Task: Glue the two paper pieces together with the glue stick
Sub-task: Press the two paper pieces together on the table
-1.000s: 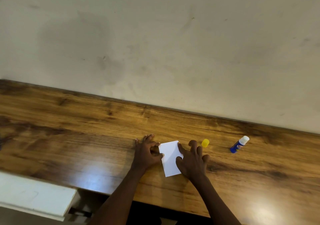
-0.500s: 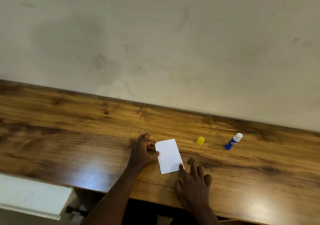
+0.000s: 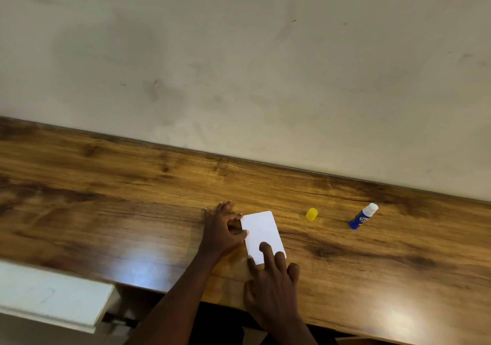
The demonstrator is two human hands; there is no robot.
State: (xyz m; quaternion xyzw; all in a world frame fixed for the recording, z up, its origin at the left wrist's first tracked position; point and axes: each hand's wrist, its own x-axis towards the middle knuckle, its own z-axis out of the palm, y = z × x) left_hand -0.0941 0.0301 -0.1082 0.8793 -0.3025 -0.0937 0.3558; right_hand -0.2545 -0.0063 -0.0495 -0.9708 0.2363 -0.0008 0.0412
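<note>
Here I see the white paper (image 3: pixel 261 234) lying flat on the wooden worktop (image 3: pixel 106 211), near its front edge and turned a little off square. A thin second edge shows along its far side, so two sheets seem stacked there (I cannot tell whether they are actually stuck together). My left hand (image 3: pixel 221 231) rests on the worktop just left of the paper, with its thumb and a fingertip touching the paper's left edge; the hand is loosely curled and closes on nothing. My right hand (image 3: pixel 271 283) sits at the near end of the paper with its fingers spread, and the fingertips (image 3: pixel 264 246) lie on the sheet's near right part, pressing down flat and not gripping it. The yellow cap (image 3: pixel 311 214) stands alone on the worktop to the right of the paper, apart from it. Farther right, well apart from the paper, lies the glue stick (image 3: pixel 363 216), a blue tube with its white end pointing up toward the wall (image 3: pixel 239 65); neither hand touches it. The pale wall rises right behind the worktop's back edge. At the lower left corner a white board (image 3: pixel 50 297) sits below the worktop's front edge.
</note>
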